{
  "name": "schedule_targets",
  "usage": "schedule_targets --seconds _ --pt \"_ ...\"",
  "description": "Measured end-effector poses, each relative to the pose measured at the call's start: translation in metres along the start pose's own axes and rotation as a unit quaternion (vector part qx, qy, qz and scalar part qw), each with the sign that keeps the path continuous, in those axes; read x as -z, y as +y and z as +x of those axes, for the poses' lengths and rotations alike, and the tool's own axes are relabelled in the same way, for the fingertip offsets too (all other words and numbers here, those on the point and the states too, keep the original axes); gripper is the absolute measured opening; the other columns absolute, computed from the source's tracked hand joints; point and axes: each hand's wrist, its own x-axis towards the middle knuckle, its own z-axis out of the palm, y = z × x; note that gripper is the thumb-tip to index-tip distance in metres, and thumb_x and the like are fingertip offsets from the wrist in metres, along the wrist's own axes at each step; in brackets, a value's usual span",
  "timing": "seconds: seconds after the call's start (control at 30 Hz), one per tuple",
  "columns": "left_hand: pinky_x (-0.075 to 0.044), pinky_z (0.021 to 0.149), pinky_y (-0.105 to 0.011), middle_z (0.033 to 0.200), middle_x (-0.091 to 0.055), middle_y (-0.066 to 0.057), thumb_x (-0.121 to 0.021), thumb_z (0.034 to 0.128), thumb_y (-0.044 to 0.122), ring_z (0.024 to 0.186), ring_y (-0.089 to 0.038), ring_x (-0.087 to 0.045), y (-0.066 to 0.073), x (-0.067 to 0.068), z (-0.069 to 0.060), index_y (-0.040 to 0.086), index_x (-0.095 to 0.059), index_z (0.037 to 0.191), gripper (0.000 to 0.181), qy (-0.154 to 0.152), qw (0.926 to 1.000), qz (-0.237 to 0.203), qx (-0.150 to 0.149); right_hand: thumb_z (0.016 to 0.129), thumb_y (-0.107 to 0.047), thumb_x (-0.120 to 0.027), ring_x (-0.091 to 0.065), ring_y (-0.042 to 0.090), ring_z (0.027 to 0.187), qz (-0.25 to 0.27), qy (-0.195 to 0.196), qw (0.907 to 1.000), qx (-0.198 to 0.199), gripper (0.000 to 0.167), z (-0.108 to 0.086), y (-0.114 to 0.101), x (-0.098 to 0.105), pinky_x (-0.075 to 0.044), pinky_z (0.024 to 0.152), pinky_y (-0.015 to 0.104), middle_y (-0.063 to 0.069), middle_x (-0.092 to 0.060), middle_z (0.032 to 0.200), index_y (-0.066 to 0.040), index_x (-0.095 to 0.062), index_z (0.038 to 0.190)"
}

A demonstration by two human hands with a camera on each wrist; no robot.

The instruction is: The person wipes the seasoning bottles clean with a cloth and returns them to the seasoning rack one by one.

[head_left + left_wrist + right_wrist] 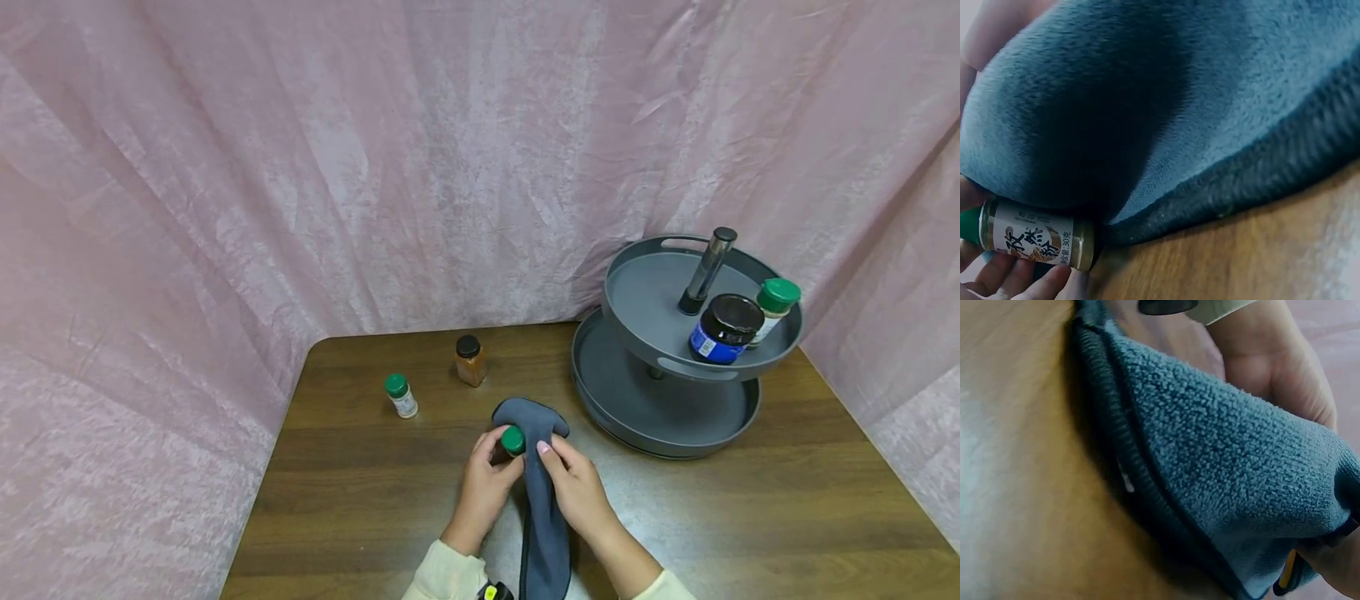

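Observation:
My left hand grips a small spice jar with a green cap and a white label bearing dark characters. In my right hand is a blue-grey cloth with a dark stitched edge, pinched between thumb and fingers. The cloth lies against the jar's right side and drapes down toward the table's near edge. In the left wrist view the jar appears sideways below a fold of the cloth. Across the right wrist view, the cloth hides much of both hands.
Behind the hands on the wooden table stand another green-capped jar and a black-capped brown jar. To the right is a two-tier grey tray, holding a dark jar and a green-capped jar on top. A pink curtain hangs behind.

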Motion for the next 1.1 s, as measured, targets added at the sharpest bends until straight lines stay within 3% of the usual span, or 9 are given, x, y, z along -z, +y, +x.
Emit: schedule_targets --seconds 0.13,0.33,0.43,0.53,0.73,0.87,1.1 --pt "-0.054 0.084 -0.022 0.119 -0.06 -0.009 -0.08 0.085 0.016 0.106 -0.018 -0.058 -0.001 0.001 -0.001 0.017 -0.069 0.12 0.037 0.006 1.0 -0.007 0.002 0.105 -0.03 -0.055 -0.061 0.009 0.094 -0.039 0.01 0.9992 -0.002 0.023 0.002 0.007 -0.001 -0.05 0.084 0.022 0.002 -0.072 0.109 -0.02 -0.072 0.117" --pt "-0.053 0.083 -0.021 0.121 -0.057 -0.011 -0.08 0.0852 0.013 0.106 -0.018 -0.058 -0.002 0.001 -0.002 0.015 -0.068 0.122 0.038 0.017 0.9994 -0.027 0.015 0.103 -0.028 -0.058 -0.057 0.009 0.08 -0.1 0.012 0.9949 0.006 0.014 0.009 0.025 -0.001 -0.047 0.073 0.023 -0.003 -0.064 0.087 -0.022 -0.069 0.097" --pt "-0.053 0.082 -0.02 0.12 -0.056 -0.012 -0.079 0.0848 0.012 0.104 -0.017 -0.058 -0.001 0.0 -0.001 0.013 -0.068 0.122 0.039 0.02 0.9989 -0.038 0.016 0.103 -0.029 -0.058 -0.054 0.01 0.078 -0.127 0.01 0.9919 0.001 0.019 0.012 0.029 -0.001 -0.043 0.071 0.024 -0.004 -0.057 0.079 -0.021 -0.063 0.088" --pt "-0.053 0.083 -0.02 0.121 -0.056 -0.013 -0.08 0.0841 0.011 0.104 -0.015 -0.057 -0.002 0.0 -0.001 0.011 -0.067 0.122 0.04 0.019 0.9984 -0.051 0.015 0.104 -0.03 -0.057 -0.054 0.012 0.081 -0.134 0.008 0.9909 -0.007 0.02 0.012 0.031 0.0 -0.044 0.073 0.025 -0.003 -0.057 0.081 -0.02 -0.063 0.088" --pt "-0.053 0.088 -0.022 0.119 -0.055 -0.012 -0.083 0.0824 0.012 0.108 -0.017 -0.057 -0.005 0.002 0.0 0.013 -0.068 0.121 0.041 0.017 0.9983 -0.053 0.017 0.105 -0.031 -0.055 -0.059 0.011 0.092 -0.104 0.007 0.9944 -0.016 0.017 0.009 0.027 0.0 -0.048 0.083 0.026 -0.003 -0.068 0.1 -0.024 -0.07 0.107" --pt "-0.053 0.087 -0.022 0.118 -0.055 -0.012 -0.084 0.0822 0.014 0.107 -0.02 -0.057 -0.004 0.002 0.001 0.016 -0.068 0.122 0.043 0.013 0.999 -0.039 0.018 0.105 -0.034 -0.054 -0.059 0.011 0.093 -0.07 0.004 0.9975 -0.012 0.019 0.006 0.021 -0.001 -0.047 0.083 0.024 -0.002 -0.069 0.103 -0.025 -0.07 0.11" --pt "-0.054 0.08 -0.019 0.113 -0.064 -0.013 -0.084 0.0815 0.009 0.1 -0.016 -0.061 -0.003 0.0 0.001 0.006 -0.059 0.121 0.047 0.006 0.9979 -0.049 0.041 0.105 -0.031 -0.055 -0.061 0.01 0.104 -0.032 -0.005 0.9994 0.012 0.023 -0.001 0.003 0.0 -0.049 0.09 0.023 -0.003 -0.071 0.115 -0.025 -0.07 0.121"
